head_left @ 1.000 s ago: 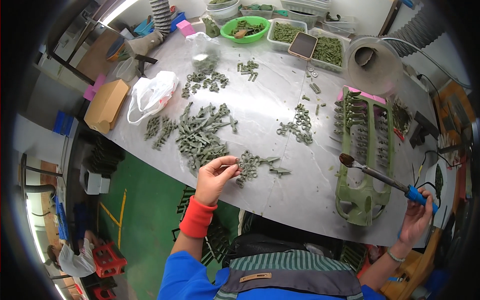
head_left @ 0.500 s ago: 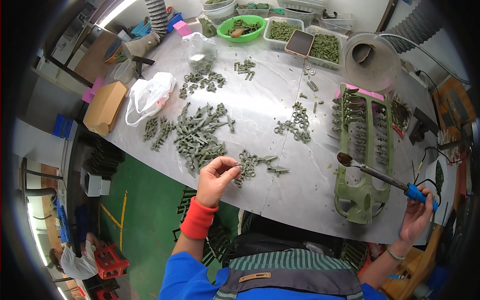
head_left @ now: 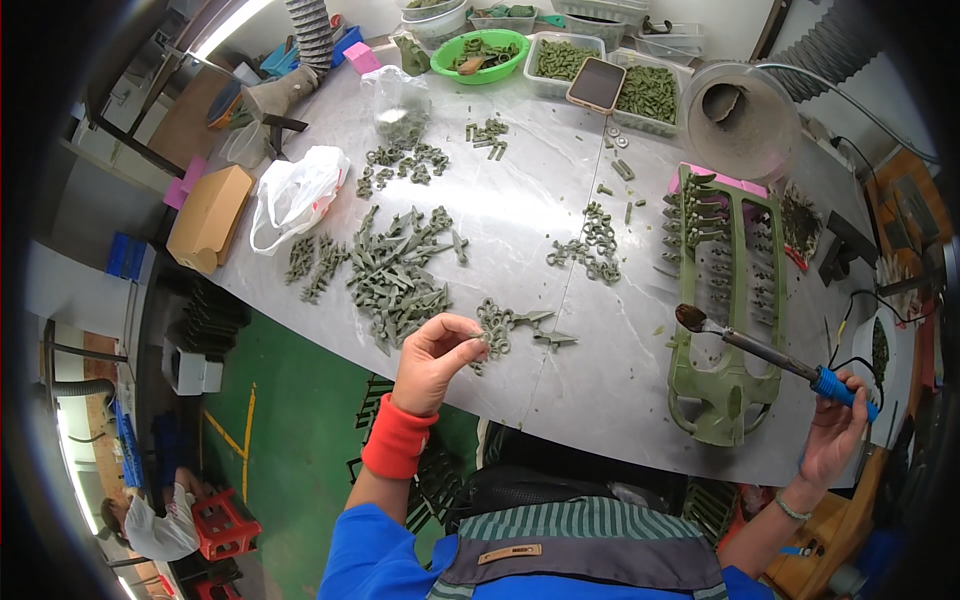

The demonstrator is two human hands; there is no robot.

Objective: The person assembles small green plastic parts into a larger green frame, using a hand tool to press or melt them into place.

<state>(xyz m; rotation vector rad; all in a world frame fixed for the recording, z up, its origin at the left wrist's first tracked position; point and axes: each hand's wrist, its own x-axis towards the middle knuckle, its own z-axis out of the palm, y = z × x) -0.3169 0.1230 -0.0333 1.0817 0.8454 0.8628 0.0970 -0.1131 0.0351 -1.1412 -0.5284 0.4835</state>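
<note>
Grey, smooth worktable (head_left: 520,230) carries heaps of dull grey-green moulded parts. Left hand (head_left: 432,362) pinches one small grey-green part (head_left: 478,340) between thumb and fingertips, just above the table's near edge, beside a cluster of ring-shaped pieces (head_left: 497,328). Right hand (head_left: 835,435) is clenched round the blue grip of a soldering iron (head_left: 760,352), its long axis slanting up-left, tip hovering over the green rack (head_left: 725,290). Left hand is nearer the loose parts

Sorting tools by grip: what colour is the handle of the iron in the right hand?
Blue, clearest in the head view: handle.
</note>
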